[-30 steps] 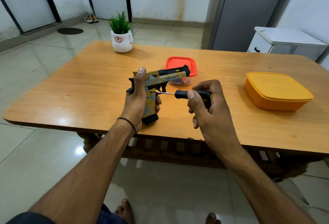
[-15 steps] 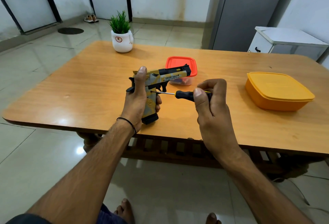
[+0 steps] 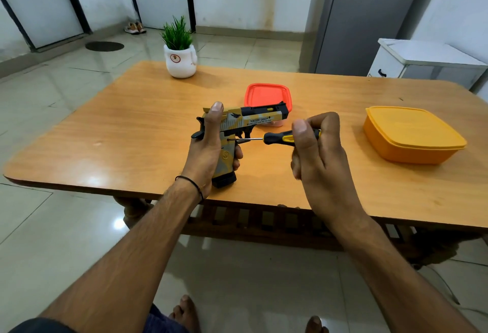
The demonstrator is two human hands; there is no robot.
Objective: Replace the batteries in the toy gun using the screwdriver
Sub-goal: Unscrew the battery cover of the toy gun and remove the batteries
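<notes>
A yellow, grey and black toy gun (image 3: pixel 253 119) stands upright with its grip base on the wooden table (image 3: pixel 132 126), barrel pointing right. My left hand (image 3: pixel 208 147) grips its handle, thumb up along the rear of the slide. A black-and-yellow screwdriver (image 3: pixel 277 137) lies level, its thin metal tip touching the upper part of the grip. My right hand (image 3: pixel 317 153) pinches the screwdriver's handle between thumb and fingers. No batteries are in view.
A small container with a red lid (image 3: pixel 266 96) sits just behind the gun. A larger orange lidded box (image 3: pixel 412 134) stands at the right. A white pot with a green plant (image 3: pixel 181 60) is at the table's far side. The table's near edge runs below my wrists.
My right hand's fingers have shifted round the screwdriver handle, the thumb moving up and over it. The gun and my left hand have stayed in place.
</notes>
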